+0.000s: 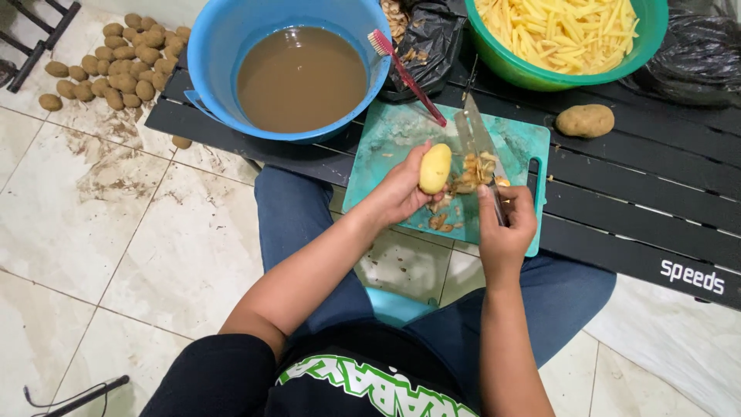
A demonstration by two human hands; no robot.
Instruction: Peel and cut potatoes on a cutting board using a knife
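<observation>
A pale tiled floor [93, 232] is seen beneath a low black slatted table [633, 208], on which a teal plastic cutting board [386, 135] is laid. A peeled yellow potato [434, 168] is gripped in the left hand [401, 193] above the board. A steel-bladed knife [477, 139] is clasped in the right hand [505, 224], its blade strewn with brown peelings [472, 174].

Two bowls — blue [224, 46] and green [532, 77] — one cutting board [386, 139], one knife [478, 143], one toothbrush [405, 73].
</observation>
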